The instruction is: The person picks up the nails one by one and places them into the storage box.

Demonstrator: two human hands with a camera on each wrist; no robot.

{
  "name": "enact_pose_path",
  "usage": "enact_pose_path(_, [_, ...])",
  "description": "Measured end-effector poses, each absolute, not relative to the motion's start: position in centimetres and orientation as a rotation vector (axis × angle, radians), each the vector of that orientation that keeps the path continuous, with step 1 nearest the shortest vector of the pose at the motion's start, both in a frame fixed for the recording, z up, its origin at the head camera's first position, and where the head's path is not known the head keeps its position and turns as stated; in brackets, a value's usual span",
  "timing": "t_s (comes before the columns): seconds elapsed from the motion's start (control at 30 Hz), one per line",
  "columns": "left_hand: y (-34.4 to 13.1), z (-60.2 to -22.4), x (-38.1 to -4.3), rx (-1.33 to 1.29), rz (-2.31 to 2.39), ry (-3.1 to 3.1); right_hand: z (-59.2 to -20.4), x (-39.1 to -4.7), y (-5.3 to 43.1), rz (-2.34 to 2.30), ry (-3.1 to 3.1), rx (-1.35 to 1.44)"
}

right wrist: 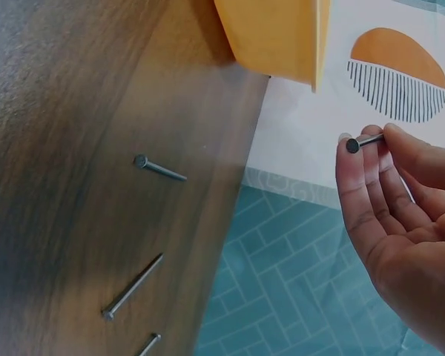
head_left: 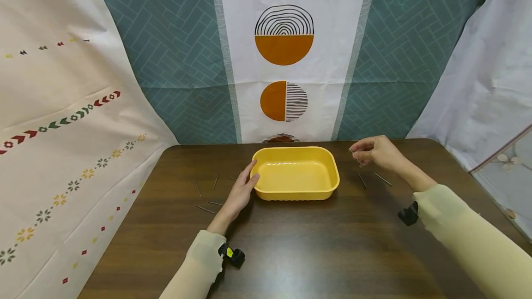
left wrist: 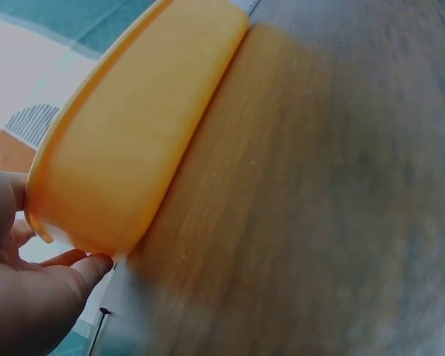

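Note:
A yellow plastic tray (head_left: 296, 195) stands on the brown table. My left hand (head_left: 242, 190) rests against its left end, fingers along the outer wall and thumb by the rim. In the left wrist view the thumb tip (left wrist: 98, 265) touches the tray's lower corner. To the right of the tray, my right hand (head_left: 380, 153) is raised over the table. Its thumb and fingers pinch a metal nail (right wrist: 365, 142), head pointing toward the wrist camera. Below that hand lie two nails, one short nail (head_left: 362, 180) and one longer nail (head_left: 382, 179).
Several loose nails lie left of the tray, among them a nail (head_left: 205, 209) near my left forearm and a nail (head_left: 216, 181) farther back. Three nails show on the table in the right wrist view. A patterned curtain (head_left: 174, 59) hangs behind the table's back edge.

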State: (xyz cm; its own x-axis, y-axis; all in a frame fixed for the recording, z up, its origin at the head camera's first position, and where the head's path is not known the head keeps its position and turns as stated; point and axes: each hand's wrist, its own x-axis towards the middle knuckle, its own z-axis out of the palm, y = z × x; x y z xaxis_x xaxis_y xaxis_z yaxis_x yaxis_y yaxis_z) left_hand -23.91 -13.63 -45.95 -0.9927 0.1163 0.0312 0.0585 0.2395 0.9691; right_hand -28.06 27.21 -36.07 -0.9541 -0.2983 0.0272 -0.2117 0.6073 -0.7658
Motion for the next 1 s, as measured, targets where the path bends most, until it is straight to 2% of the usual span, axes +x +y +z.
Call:
enact_pose_path(0.57, [-14.0, -45.9, -24.4, 0.245, 1.900, 2.425, -34.9, -29.4, 24.1, -1.486, 2.577, -0.394])
enact_pose_path(1.0, [-14.0, -46.3, -24.0, 0.235, 1.892, 2.425, -35.4, -30.3, 21.4, -1.516, 2.514, -0.402])
